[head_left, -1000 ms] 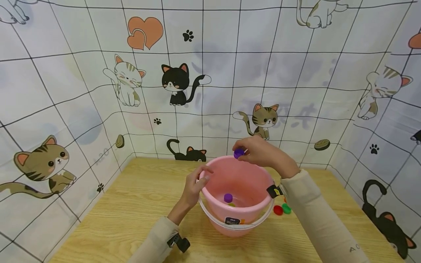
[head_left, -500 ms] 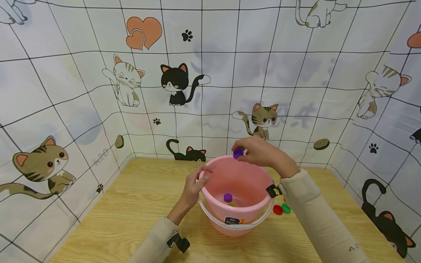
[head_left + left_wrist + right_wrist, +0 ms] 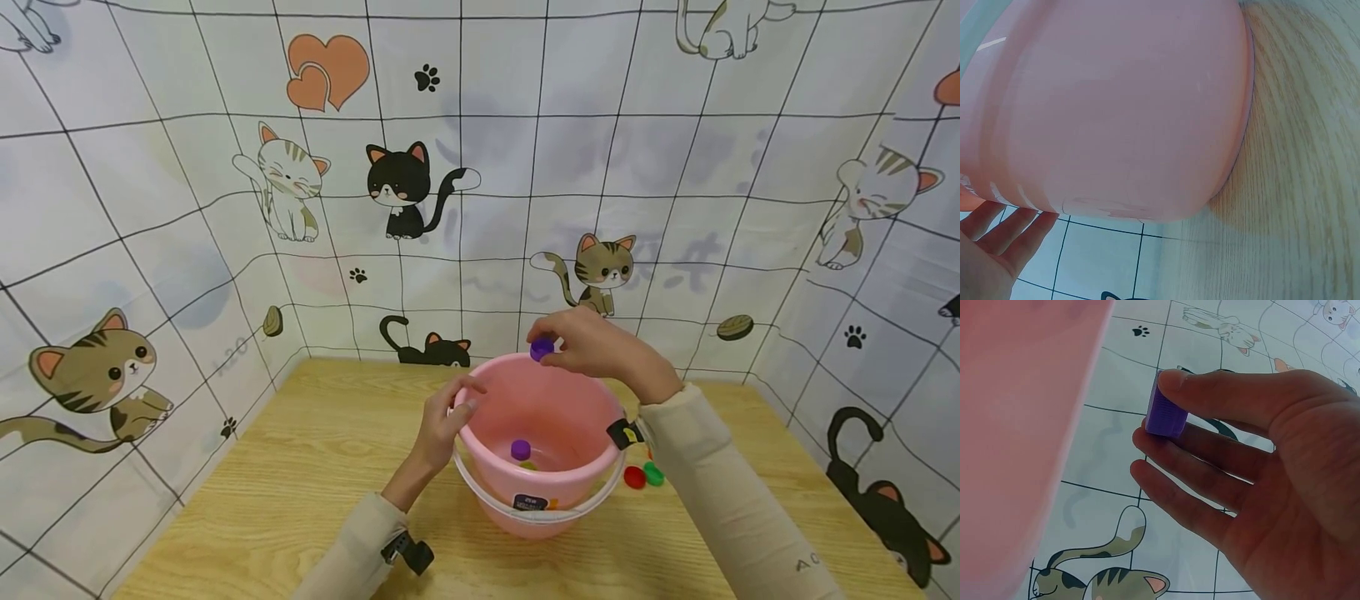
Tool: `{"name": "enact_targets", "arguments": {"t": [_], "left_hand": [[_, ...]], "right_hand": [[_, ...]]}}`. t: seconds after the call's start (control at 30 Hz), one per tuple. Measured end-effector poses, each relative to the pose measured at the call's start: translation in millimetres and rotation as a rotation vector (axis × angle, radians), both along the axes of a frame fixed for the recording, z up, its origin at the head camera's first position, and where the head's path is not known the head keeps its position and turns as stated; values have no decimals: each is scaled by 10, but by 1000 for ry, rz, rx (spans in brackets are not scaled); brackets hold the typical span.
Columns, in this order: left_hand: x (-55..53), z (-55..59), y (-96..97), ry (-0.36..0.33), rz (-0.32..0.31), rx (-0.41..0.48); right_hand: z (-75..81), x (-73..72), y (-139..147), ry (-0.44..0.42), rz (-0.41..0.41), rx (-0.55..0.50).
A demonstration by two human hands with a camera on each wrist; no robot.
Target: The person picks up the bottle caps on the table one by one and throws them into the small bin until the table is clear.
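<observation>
A pink bucket point(image 3: 525, 492) stands upright on the wooden table. My left hand point(image 3: 438, 425) grips its left rim, thumb over the edge; in the left wrist view the fingers point(image 3: 1019, 234) lie against the outer wall. Above the far rim, my right hand point(image 3: 588, 346) pinches a purple bottle cap point(image 3: 542, 349) between thumb and fingers. Seen from the right wrist, the ribbed purple cap point(image 3: 1167, 414) sits at the fingertips, beside the bucket wall point(image 3: 1016, 425). Inside the bucket lie another purple cap point(image 3: 521, 450) and a yellow-green piece point(image 3: 528, 466), partly hidden.
On the table right of the bucket lie a red cap point(image 3: 634, 477) and a green cap point(image 3: 654, 474), with a bit of orange point(image 3: 650, 455) partly behind the right sleeve. The bucket's white handle point(image 3: 543, 517) hangs down in front. A cat-patterned sheet point(image 3: 495, 167) surrounds the table.
</observation>
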State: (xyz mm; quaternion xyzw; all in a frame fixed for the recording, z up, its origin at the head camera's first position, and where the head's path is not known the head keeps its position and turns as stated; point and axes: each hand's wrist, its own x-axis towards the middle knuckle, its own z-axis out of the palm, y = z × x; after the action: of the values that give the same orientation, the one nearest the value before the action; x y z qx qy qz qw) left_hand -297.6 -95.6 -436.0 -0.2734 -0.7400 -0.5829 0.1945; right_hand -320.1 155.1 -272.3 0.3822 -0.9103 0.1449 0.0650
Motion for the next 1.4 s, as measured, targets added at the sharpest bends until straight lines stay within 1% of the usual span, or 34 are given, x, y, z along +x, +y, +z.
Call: {"name": "enact_targets", "arguments": {"t": [0.27,0.47,0.63,0.83,1.07,1.23,1.4], "left_hand": [[-13,4,4,7,4,-5],[-9,-17,1,3,-8,2],[-2,-8,3,-10,-11,4],[-12,-2,3,1,-4,3],[-20,-18,12,6,-3,-8],[-7,-10,11,18,1,-9],[4,7,7,13,-5,-12]], "right_hand": [[21,8,12,12,-3,16],[15,15,21,-7,-9,14],[6,28,99,-32,-29,4],[-30,27,246,-42,-62,-10],[-156,71,523,-52,-109,-47],[-297,101,749,-36,-146,-68],[-459,172,984,-43,-192,-88]]}}
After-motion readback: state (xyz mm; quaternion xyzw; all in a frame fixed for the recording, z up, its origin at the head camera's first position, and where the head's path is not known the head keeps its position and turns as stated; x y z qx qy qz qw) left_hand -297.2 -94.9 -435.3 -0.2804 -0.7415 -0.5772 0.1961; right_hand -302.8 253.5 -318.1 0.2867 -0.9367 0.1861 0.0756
